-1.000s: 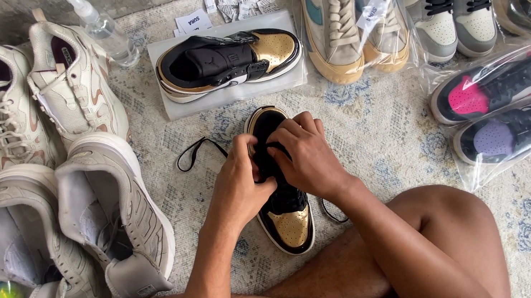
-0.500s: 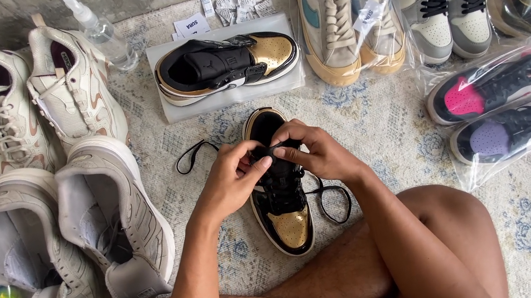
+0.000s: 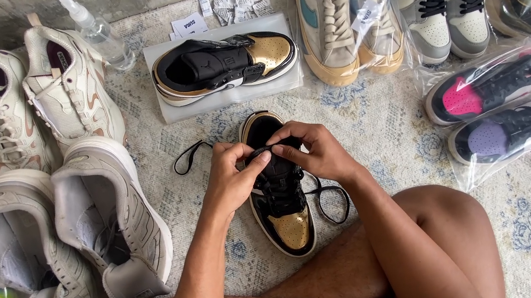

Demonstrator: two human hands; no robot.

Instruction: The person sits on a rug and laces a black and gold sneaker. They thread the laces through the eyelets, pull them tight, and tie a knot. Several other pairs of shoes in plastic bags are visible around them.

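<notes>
Left hand [image 3: 232, 176]: fingers curled, thumb and forefinger pinching the black lace at the shoe's collar.
Right hand [image 3: 315, 151]: fingers bent, pinching the same lace, fingertips nearly meeting the left hand's.
Shoe [image 3: 279, 190]: glossy black-and-gold high-top, directly under both hands on the rug, gold toe cap pointing toward the person.
Lace [image 3: 188, 157]: flat black cord, one loop trailing left of the left hand, another curling right below the right hand.
Matching shoe [image 3: 225, 66]: beyond the hands, lying on its side on a grey sheet.
Grey boots [image 3: 77, 233]: padded, matte, left of the left hand.
Rug [image 3: 377, 122]: pale woven, faded floral pattern.
</notes>
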